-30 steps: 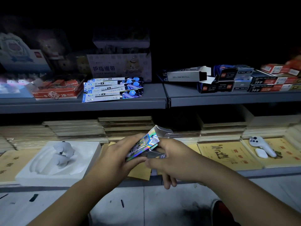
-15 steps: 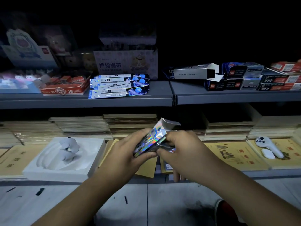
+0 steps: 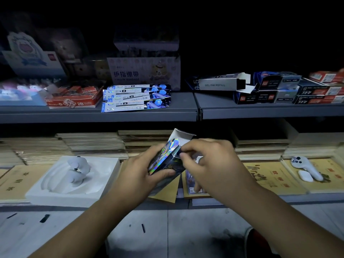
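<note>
Dim stationery shelves (image 3: 93,116) fill my view. At centre I hold the holographic box (image 3: 163,161), its long axis running 7 to 1 o'clock and its open flap (image 3: 183,135) at the 1 o'clock end. My left hand (image 3: 137,175) curls round the lower body. My right hand (image 3: 210,164), at 3 o'clock and nearer the mouth, pinches its edge between thumb and forefinger. I cannot tell whether it also has the contents. A white tray (image 3: 55,198) sits at 9 o'clock.

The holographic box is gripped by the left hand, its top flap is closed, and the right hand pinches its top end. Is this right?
Not quite: the head view shows the top flap of the holographic box standing open. Otherwise yes: the left hand grips it and the right hand pinches its top end.
</note>
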Available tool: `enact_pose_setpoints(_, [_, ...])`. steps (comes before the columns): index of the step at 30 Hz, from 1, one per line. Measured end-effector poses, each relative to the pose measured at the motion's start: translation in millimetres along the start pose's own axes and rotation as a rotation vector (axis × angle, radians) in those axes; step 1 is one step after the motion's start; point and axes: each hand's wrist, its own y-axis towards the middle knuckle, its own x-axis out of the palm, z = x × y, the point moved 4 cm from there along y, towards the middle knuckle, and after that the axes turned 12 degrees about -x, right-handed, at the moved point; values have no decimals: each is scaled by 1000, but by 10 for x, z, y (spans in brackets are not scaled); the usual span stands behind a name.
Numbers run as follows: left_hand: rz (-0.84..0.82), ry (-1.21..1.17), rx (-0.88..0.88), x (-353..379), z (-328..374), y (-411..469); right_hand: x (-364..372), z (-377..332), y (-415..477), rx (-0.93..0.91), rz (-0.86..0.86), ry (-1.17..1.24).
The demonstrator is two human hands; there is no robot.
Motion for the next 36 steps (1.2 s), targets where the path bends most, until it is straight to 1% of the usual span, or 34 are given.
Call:
enact_pose_setpoints(2, [-2,-9,11,1,12,-6,2,32,-13,86,59,193])
enact_pose_setpoints(3, [-6,-14,25,10,39,-17,18,40,-21,123,71,251])
enact_pose_setpoints(5, [-17,-22,64,31,108,-64,67,49,-25,134,90,256])
enact_pose_setpoints(8, [-31,-1,101,64,175,-96,113,90,-1,107,154,175])
enact_pose_setpoints(12, [-14,10,116,70,157,-85,92,138,5,128,197,275])
enact_pose_setpoints(15, [-2,24,73,49,85,-55,50,130,-3,145,239,415])
enact_pose_setpoints(18, [25,57,-8,7,-38,-2,-109,152,44,154,394,527])
enact_pose_setpoints(22, [48,-13,-104,-32,-183,47,-316,212,73,240,519,722])
enact_pose_setpoints(25, [45,-66,-167,-35,-268,72,-389,250,68,247,581,815])
enact_pose_setpoints(27, [33,-99,-190,-20,-303,86,-436,263,58,228,631,797])
enact_pose_setpoints(31, [23,-81,-179,-2,-304,83,-546,292,43,169,712,689])
enact_pose_setpoints(36, [-23,-118,-178,-3,-282,69,-580,300,54,151,683,568])
